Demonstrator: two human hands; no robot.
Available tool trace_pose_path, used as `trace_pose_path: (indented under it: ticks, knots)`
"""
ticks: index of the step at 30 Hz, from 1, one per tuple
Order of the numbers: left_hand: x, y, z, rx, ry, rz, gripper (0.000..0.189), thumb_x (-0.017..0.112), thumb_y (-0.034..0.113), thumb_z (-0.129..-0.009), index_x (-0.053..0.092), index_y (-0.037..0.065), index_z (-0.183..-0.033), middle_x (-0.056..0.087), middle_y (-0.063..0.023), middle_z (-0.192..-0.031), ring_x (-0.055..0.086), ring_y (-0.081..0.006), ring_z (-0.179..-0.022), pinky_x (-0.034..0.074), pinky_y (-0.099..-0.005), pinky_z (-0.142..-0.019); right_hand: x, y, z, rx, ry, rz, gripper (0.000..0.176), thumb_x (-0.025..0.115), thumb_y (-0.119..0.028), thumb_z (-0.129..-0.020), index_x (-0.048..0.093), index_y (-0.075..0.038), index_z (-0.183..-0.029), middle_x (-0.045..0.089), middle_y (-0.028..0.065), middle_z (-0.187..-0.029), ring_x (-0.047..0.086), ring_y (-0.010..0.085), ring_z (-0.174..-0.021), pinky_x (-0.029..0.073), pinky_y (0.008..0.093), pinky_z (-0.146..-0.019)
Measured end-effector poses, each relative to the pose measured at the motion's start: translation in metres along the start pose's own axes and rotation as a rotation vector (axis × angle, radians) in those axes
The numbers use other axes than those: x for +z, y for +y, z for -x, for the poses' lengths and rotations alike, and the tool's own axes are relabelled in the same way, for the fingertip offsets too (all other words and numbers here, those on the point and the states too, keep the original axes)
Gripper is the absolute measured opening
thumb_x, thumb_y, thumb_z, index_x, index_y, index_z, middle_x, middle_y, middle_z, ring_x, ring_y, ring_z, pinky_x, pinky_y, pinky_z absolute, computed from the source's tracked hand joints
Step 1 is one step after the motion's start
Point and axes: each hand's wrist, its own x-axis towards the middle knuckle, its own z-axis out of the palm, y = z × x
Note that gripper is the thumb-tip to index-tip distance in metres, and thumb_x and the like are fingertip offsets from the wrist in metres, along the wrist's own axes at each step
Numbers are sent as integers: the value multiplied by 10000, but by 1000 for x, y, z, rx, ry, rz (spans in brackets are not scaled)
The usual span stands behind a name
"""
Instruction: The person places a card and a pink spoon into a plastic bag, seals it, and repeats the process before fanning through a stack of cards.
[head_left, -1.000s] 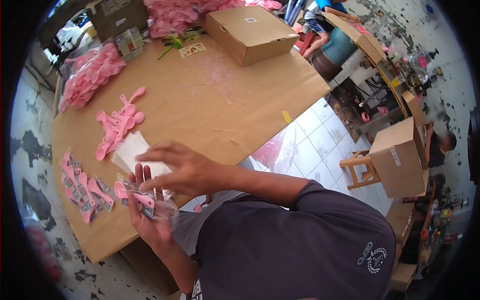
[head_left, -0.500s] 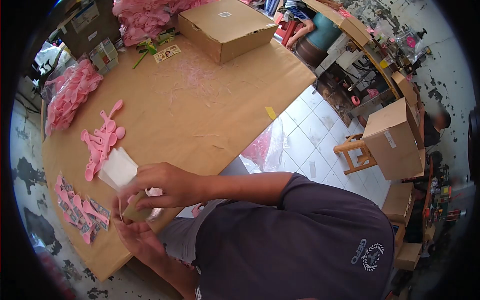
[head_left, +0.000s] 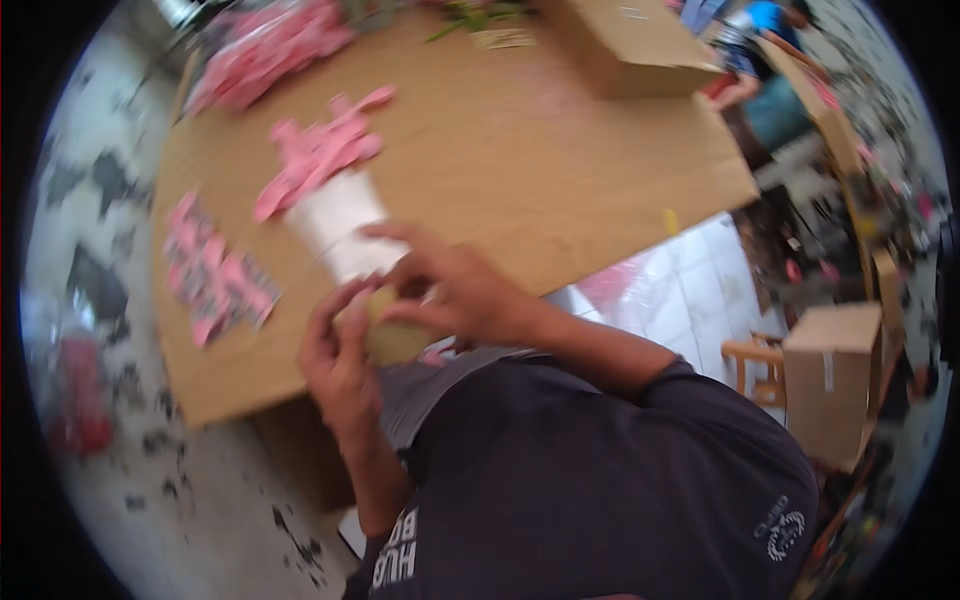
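Observation:
My left hand point(head_left: 340, 350) is raised over the table's near edge, its thumb and fingers pinched around something too blurred to make out. Close to its right, my right hand point(head_left: 455, 290) has its fingers and thumb curled, with a small pale bit between them. An olive-coloured patch point(head_left: 397, 338) shows just below the fingers; what it is stays unclear. White sheets or bags point(head_left: 345, 215) lie in a stack beyond the hands. Touching their far end is a pile of pink spoons point(head_left: 325, 150). More pink spoons on printed cards point(head_left: 215, 270) lie to the left.
Brown paper covers the table point(head_left: 500, 180). A bag of pink pieces point(head_left: 275, 50) and a cardboard box point(head_left: 635, 50) stand at its far side. On the right are a stool point(head_left: 755, 370) and a carton point(head_left: 830, 380). Another person point(head_left: 770, 30) sits at the upper right.
The view has shifted, so the table and piles appear farther up and right. My hands remain close together, and my right fingers have spread somewhat from my left hand.

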Motion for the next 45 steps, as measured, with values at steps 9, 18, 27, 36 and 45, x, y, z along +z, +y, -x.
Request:
trace_pose_path:
  ticks: [9,18,27,36,45]
  knots:
    - [19,19,-5,-64,81,-51,446,691,86,-1001,553,-12,-1414,765,-204,-1099,740,-167,-958,582,-283,-863,-12,-4,-17,-370,306,405,372,784,-56,-855,683,-58,-1214,692,116,-1128,650,259,-981,542,376,-810]
    - [20,13,-1,-15,-40,-290,622,705,20,-979,463,40,-1552,773,-109,-1006,663,-58,-900,505,-214,-773,-5,-8,-35,-565,356,701,286,802,-57,-782,745,-70,-1061,666,78,-1171,599,293,-1046,514,405,-851]
    - [16,23,3,40,-126,-421,627,701,12,-971,469,41,-1552,782,-95,-959,630,-32,-875,482,-210,-755,0,-7,-39,-631,359,791,268,779,4,-733,742,-63,-989,702,60,-1100,611,303,-1003,515,405,-847]
    - [6,25,8,-57,-59,-266,543,722,123,-979,542,59,-1488,788,-94,-895,590,-18,-704,486,-221,-649,-22,-12,-58,-337,584,124,138,663,69,-851,660,-28,-949,719,113,-1006,662,210,-867,546,342,-834]
    - [2,13,-1,2,69,106,230,685,74,-1001,640,-42,-1195,719,-186,-1211,725,-132,-937,596,-232,-632,-23,6,-17,163,88,-261,104,576,-40,-998,658,1,-1045,621,-4,-847,529,25,-710,438,210,-636]
